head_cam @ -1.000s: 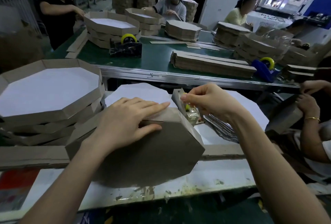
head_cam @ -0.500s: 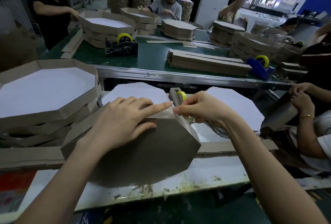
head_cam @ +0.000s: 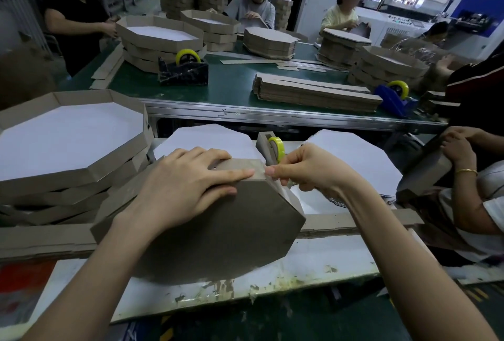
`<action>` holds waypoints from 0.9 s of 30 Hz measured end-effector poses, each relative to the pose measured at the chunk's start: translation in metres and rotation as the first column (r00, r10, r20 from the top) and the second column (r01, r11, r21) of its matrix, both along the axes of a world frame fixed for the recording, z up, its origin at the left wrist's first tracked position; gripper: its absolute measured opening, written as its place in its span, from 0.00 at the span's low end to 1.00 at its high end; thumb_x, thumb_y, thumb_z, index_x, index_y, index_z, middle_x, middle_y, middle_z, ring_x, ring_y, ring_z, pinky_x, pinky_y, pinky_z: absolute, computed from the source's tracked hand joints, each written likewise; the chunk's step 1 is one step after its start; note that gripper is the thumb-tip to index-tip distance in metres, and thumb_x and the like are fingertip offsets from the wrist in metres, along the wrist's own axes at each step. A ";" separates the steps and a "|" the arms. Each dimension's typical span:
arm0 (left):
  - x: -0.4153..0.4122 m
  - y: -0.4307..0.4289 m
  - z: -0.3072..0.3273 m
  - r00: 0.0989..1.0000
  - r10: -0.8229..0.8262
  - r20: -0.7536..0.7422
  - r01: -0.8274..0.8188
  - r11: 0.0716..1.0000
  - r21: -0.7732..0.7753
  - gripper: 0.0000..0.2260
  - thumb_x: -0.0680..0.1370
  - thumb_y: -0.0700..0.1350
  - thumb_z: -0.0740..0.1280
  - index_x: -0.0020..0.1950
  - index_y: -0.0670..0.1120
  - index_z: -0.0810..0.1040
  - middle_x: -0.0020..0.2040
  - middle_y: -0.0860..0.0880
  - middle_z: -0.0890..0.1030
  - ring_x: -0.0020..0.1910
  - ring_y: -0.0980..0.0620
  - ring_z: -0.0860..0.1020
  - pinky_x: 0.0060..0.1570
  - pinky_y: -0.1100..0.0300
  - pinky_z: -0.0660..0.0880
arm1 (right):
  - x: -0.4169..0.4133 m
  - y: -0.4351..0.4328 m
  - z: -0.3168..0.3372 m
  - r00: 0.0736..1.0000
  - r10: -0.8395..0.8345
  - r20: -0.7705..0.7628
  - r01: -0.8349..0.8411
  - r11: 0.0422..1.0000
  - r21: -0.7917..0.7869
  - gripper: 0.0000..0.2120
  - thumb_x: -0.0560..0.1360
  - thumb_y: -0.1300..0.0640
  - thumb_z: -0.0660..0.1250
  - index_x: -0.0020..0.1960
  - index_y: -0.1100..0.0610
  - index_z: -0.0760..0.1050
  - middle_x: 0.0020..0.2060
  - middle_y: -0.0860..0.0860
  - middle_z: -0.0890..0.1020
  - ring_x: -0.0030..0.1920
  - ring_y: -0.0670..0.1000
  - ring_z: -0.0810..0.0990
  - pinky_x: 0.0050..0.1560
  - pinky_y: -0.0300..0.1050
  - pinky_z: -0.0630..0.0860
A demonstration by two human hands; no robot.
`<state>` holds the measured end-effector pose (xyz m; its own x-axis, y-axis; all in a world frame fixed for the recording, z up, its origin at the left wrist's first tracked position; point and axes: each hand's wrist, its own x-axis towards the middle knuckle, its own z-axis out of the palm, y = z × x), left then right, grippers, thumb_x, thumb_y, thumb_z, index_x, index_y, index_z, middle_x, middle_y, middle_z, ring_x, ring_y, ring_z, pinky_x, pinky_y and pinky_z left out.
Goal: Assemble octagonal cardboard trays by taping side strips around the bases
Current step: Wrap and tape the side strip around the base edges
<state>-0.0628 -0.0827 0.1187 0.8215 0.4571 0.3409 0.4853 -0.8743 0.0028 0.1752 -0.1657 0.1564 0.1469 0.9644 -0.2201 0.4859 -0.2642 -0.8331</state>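
Stack of finished trays (head_cam: 71,149) sits off to the left, and right beside it the left hand (head_cam: 188,188) lies flat on the upside-down tray (head_cam: 231,237). Its fingers are straight and close together, pressing down along the far edge with the index finger aimed at the corner. The tray's on the white bench (head_cam: 313,264) in front of the person, brown bottom up, and the right hand (head_cam: 308,171) is on its other side, fingers curled, thumb and forefinger pinching the side strip (head_cam: 289,198) at that same corner, tape dispenser (head_cam: 268,148) just behind.
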 end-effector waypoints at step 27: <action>-0.003 -0.003 0.003 1.000 -0.016 0.025 0.017 0.997 -0.080 0.19 0.78 0.64 0.51 0.67 0.69 0.70 0.62 0.53 0.78 0.58 0.50 0.77 0.51 0.52 0.74 | 0.024 0.050 -0.020 0.887 0.453 -0.091 -0.462 0.867 -0.188 0.21 0.66 0.38 0.76 0.40 0.54 0.74 0.25 0.42 0.66 0.24 0.41 0.60 0.24 0.33 0.56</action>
